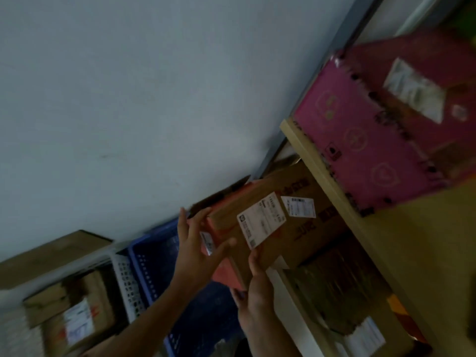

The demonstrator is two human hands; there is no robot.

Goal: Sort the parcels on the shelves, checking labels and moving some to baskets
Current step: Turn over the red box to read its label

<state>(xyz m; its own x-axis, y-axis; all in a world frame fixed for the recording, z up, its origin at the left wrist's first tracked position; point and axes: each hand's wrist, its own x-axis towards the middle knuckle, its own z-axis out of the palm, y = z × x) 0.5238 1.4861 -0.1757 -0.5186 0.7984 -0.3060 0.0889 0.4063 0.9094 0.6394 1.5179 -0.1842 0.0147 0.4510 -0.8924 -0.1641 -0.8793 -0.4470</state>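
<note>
I hold a flat brown cardboard parcel (228, 220) with a white shipping label (260, 219) and a salmon-red side, tilted in front of the shelf. My left hand (197, 249) holds its left edge, fingers behind it and thumb across the front. My right hand (256, 287) grips the lower corner with the thumb pressed just under the label. A blue basket (152, 264) lies below and behind my left hand. A white basket (126, 282) stands beside it. The view is tilted and blurred, so the label text is unreadable.
A large pink box (360, 130) with a label sits on the wooden shelf (324, 181) at upper right. A bigger brown box (322, 217) stands behind the held parcel. Another labelled carton (345, 300) is lower right, one more (72, 310) at lower left. A pale wall fills the left.
</note>
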